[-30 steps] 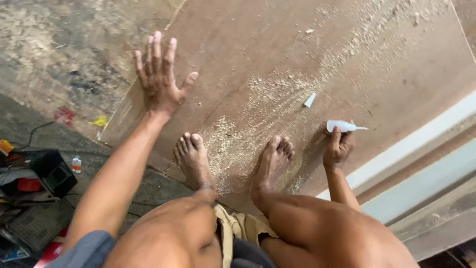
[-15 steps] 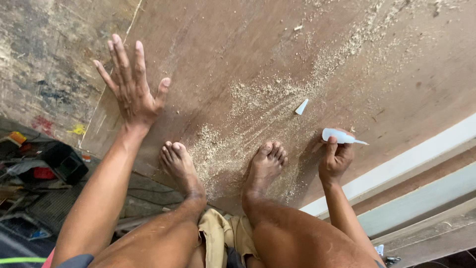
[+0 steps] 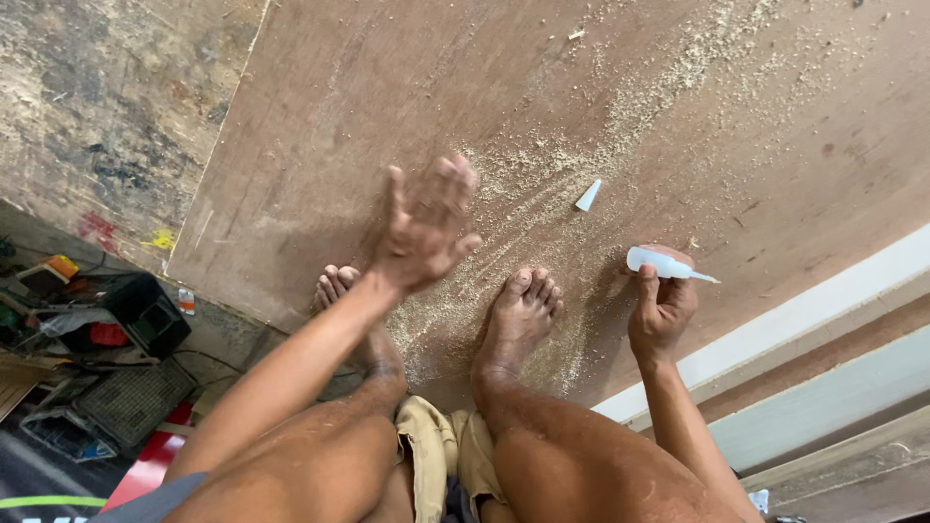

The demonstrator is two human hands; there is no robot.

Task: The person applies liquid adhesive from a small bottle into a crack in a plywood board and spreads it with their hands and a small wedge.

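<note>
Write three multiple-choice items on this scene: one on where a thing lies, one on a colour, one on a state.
1. Where does the small cap lie?
A. On the wooden board
B. In the left hand
C. On the black crate

2. What colour is the small glue bottle?
A. Red
B. Whitish, see-through
C. Black

3. How is the left hand?
A. Closed on a hammer
C. Tucked under a knee
B. Open, holding nothing

Answers:
1 A: the cap sits on the board amid sawdust, beyond the right foot.
2 B: the bottle in the right hand is pale with a thin nozzle.
3 B: its fingers are spread, blurred, above the board.
</note>
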